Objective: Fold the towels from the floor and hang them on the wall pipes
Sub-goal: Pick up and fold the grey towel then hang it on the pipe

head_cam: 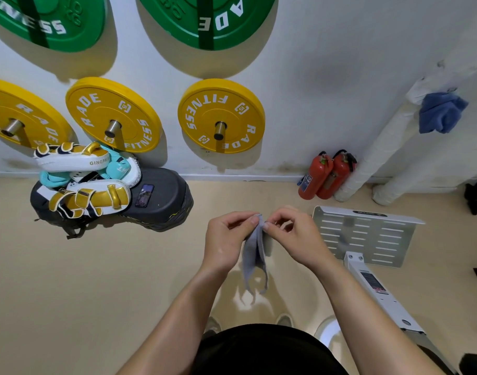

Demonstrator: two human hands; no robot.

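Pinching the grey towel (pixel 255 263) by its top edge, my left hand (pixel 226 236) and right hand (pixel 294 234) each have thumb and forefinger closed on the cloth, close together. It hangs doubled between them, above the floor in front of me. I judge the fold is in hand: match the corners and keep the edge level before halving again, or it will drape crookedly. A blue towel (pixel 440 112) already hangs on the wall pipe (pixel 381 158). No true container noted; the dark pad (pixel 164 201) carries strike pads (pixel 88 198) and a phone (pixel 144 195).
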